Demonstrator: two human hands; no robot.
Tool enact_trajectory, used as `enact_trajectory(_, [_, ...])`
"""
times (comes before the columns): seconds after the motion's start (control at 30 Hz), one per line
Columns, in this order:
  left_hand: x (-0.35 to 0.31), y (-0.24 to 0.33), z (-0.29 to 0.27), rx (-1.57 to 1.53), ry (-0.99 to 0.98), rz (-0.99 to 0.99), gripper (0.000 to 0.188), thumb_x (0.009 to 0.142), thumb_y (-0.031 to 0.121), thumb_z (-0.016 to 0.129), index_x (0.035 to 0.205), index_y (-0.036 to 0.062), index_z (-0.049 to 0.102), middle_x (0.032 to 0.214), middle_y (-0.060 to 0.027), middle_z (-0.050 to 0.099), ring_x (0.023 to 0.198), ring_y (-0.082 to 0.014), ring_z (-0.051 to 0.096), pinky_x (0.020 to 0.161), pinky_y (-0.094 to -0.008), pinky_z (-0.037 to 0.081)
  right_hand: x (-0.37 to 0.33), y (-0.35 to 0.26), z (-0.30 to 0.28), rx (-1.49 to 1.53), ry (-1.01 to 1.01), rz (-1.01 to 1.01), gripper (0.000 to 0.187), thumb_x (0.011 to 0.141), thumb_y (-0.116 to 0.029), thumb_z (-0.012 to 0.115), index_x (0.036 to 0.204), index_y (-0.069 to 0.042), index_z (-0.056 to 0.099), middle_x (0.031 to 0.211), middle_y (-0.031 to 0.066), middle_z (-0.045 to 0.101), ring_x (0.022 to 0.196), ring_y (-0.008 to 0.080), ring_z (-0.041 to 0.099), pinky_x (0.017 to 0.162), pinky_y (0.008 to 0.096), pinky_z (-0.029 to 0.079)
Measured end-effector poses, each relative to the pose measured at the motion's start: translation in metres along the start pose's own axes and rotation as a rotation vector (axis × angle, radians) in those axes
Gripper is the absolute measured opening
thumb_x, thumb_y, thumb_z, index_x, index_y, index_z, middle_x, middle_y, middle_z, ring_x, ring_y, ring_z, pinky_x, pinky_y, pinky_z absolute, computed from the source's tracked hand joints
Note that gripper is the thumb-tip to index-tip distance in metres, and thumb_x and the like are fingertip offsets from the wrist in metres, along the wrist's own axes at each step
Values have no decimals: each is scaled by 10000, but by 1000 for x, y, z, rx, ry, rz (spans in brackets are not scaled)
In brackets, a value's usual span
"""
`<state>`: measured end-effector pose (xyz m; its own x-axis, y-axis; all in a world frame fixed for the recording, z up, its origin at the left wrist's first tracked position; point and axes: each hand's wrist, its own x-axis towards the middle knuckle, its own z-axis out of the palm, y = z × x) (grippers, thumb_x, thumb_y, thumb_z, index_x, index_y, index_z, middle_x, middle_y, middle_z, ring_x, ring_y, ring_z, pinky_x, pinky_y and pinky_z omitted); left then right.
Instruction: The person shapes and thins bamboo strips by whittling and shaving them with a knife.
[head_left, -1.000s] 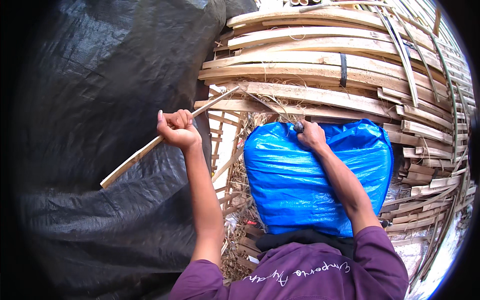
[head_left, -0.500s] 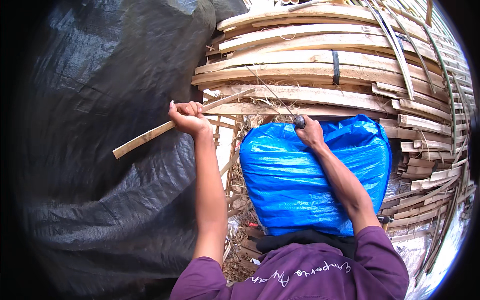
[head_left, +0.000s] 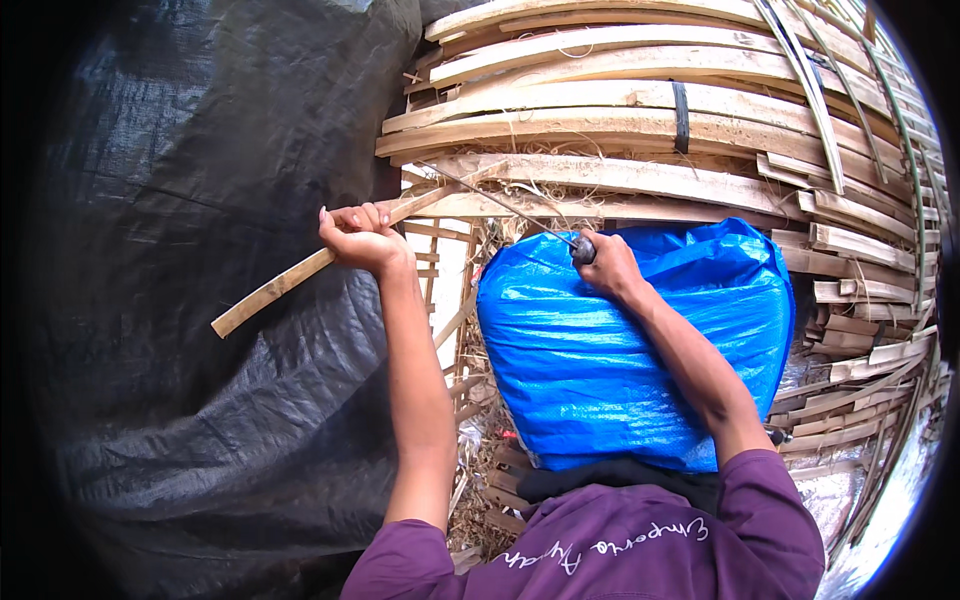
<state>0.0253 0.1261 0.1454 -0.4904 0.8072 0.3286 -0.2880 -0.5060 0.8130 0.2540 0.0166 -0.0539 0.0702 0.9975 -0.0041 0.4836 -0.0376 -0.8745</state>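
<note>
A narrow bamboo strip (head_left: 270, 302) slants from lower left to upper right, and my left hand (head_left: 362, 238) is closed around its middle. My right hand (head_left: 612, 266) grips the dark, rounded handle of a long knife (head_left: 512, 208). Its thin blade, seen almost edge-on, points up and left and crosses the upper part of the strip in this view. Whether the edge touches the strip, I cannot tell. Beneath my right forearm, a bulky blue plastic sheet (head_left: 600, 370) covers my lap area.
Split bamboo slats (head_left: 600, 125) lie stacked ahead and to the right, some tied with a black band (head_left: 681, 117). A large black tarp (head_left: 200, 230) hangs or lies along the left. Shavings (head_left: 485, 395) litter the gap beside the blue sheet.
My right hand has shifted a little left, bringing the blade left and lower across the strip. My left hand and the strip have moved slightly left.
</note>
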Motion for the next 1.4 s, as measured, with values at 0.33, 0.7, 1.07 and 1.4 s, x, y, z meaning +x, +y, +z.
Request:
enact_trajectory(0.33, [-7,-1,-3,0,-61,9,437,952,327,403,568,135,322,460,15,224,397,-111,198,442,-289,243,-7,5,-3,-116,89,-106,177,750,-200,699,883,-116,619,684,203,638,675,417,636,602,506,494])
enact_trajectory(0.7, [-16,0,5,4,-70,-1,436,955,316,398,566,136,320,477,12,213,411,-120,207,444,-286,247,5,24,-6,-80,32,23,269,712,-178,677,976,-140,643,758,219,665,753,427,651,687,522,517])
enact_trajectory(1.07, [-9,-1,3,-12,-52,43,436,955,332,409,577,133,320,456,25,216,385,-99,193,433,-286,233,4,11,-3,-37,11,13,253,714,-156,655,964,-120,670,793,228,673,782,425,657,705,506,524])
enact_trajectory(1.4, [-12,0,0,14,-96,19,436,948,329,401,567,136,312,473,12,213,411,-117,207,448,-280,237,-1,9,-9,-78,15,29,278,705,-185,657,978,-134,648,753,223,662,759,433,650,696,525,515])
